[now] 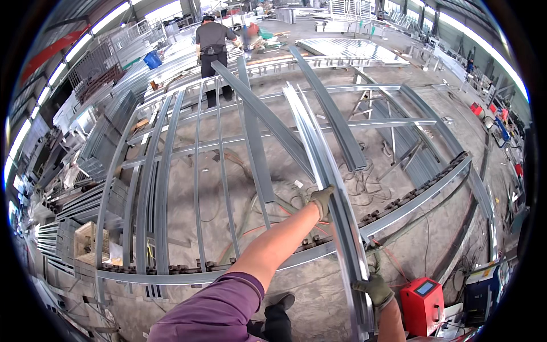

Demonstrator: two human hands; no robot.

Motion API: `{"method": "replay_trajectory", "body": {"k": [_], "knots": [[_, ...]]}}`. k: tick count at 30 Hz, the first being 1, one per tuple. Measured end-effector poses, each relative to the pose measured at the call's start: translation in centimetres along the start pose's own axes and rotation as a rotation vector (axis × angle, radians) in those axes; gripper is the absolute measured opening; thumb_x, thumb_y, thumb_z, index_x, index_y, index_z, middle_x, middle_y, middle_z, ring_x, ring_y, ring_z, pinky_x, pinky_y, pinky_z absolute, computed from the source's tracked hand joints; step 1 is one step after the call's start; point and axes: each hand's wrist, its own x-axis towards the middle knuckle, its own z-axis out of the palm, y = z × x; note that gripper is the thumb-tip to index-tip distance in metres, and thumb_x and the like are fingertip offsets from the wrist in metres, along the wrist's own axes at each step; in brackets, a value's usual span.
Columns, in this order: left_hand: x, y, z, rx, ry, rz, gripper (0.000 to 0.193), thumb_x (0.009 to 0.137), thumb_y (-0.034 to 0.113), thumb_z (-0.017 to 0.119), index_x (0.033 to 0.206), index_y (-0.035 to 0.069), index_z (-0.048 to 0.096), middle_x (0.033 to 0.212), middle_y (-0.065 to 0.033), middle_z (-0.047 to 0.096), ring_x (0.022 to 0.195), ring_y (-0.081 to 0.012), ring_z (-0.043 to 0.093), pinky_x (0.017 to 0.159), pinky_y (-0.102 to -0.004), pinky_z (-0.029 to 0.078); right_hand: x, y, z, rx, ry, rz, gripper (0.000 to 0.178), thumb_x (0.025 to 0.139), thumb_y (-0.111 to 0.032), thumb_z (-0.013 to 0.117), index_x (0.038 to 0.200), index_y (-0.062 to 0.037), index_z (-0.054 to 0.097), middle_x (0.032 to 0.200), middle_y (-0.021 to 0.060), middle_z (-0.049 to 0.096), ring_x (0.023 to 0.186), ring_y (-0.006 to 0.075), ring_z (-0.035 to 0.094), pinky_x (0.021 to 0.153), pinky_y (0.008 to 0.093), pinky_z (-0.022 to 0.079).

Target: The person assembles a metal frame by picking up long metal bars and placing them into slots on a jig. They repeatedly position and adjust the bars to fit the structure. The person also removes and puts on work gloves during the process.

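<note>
- Head view: a long shiny metal beam [342,219] runs from the person's lower right up over a grey metal frame, its far end between two loose grey beams.
- Left hand [322,200], in a drab glove, has its fingers closed around the beam's left edge, about midway along; the arm reaches across in a purple sleeve [211,308].
- Right hand [375,288], gloved alike, grips the same beam by its right edge, nearer the body.
- Beneath the beam, the frame's near rail [419,204] carries a row of dark clips [411,196].
- One loose grey beam [265,114] slants in from the left toward the shiny one; another [330,108] lies to its right.
- Cables [364,185] lie on the concrete floor inside the frame.
- Just right of the right hand stands a red box [423,308] with a small screen, beside a dark blue machine [482,302].
- Beyond the frame, another person [213,43] in a grey shirt stands, back turned.
</note>
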Motion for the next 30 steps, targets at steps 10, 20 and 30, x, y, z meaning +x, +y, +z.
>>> {"method": "replay_trajectory", "body": {"k": [10, 20, 30], "knots": [[-0.1, -0.6, 3.6, 0.343, 0.209, 0.106, 0.021, 0.09, 0.027, 0.069, 0.096, 0.008, 0.076, 0.093, -0.0112, 0.078, 0.071, -0.0235, 0.073, 0.061, -0.0423, 0.057, 4.8, 8.2, -4.2, -0.07, 0.188, 0.062, 0.068, 0.092, -0.041, 0.076, 0.137, 0.0062, 0.059, 0.123, 0.0209, 0.071, 0.109, 0.0282, 0.067, 0.095, 0.0385, 0.052], [-10.1, -1.1, -1.7, 0.42, 0.232, 0.392, 0.041, 0.09, 0.034, 0.066, 0.065, 0.002, 0.069, 0.063, -0.0139, 0.07, 0.054, -0.0254, 0.068, 0.059, -0.0401, 0.053, -6.1, 4.5, 8.3, -0.122, 0.228, -0.349, 0.058, 0.094, -0.043, 0.072, 0.14, -0.0116, 0.058, 0.099, 0.0157, 0.072, 0.088, 0.0344, 0.071, 0.077, 0.0462, 0.057], [-23.9, -0.7, -16.7, -0.134, -0.033, 0.464, 0.025, 0.102, 0.03, 0.068, 0.099, 0.005, 0.069, 0.074, -0.0014, 0.067, 0.061, -0.0103, 0.061, 0.053, -0.0286, 0.05, -3.9, -2.1, 27.1, 0.096, -0.071, 0.069, 0.045, 0.099, -0.046, 0.066, 0.118, -0.0049, 0.063, 0.083, 0.0118, 0.068, 0.072, 0.0268, 0.066, 0.064, 0.0385, 0.053]]}}
